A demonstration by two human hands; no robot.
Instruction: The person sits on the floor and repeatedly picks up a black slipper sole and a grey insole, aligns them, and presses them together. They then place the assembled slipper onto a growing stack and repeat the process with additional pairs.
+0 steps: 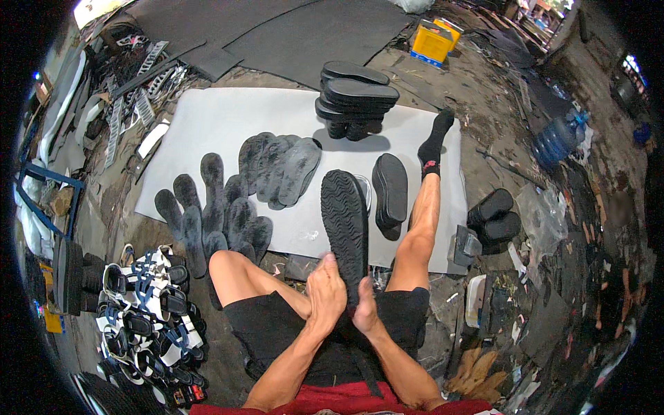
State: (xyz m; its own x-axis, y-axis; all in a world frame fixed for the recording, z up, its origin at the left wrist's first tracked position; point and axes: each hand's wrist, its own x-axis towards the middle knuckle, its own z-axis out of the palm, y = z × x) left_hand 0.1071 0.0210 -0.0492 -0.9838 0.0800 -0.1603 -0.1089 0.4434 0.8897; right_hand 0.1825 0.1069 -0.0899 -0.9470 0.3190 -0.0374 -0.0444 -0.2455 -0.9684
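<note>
A person sits on the floor with both hands around the near end of a black shoe sole [345, 225], tread up, pointing away over the lap. The left hand [325, 294] wraps it from the left, its grip closed; the right hand [364, 309] clasps it from the right. Farther off, a grey sheet [228, 124] carries loose grey insoles [280, 166] and a stack of black soles [356, 97]. Strapped sandals [149, 304] pile up near left.
</note>
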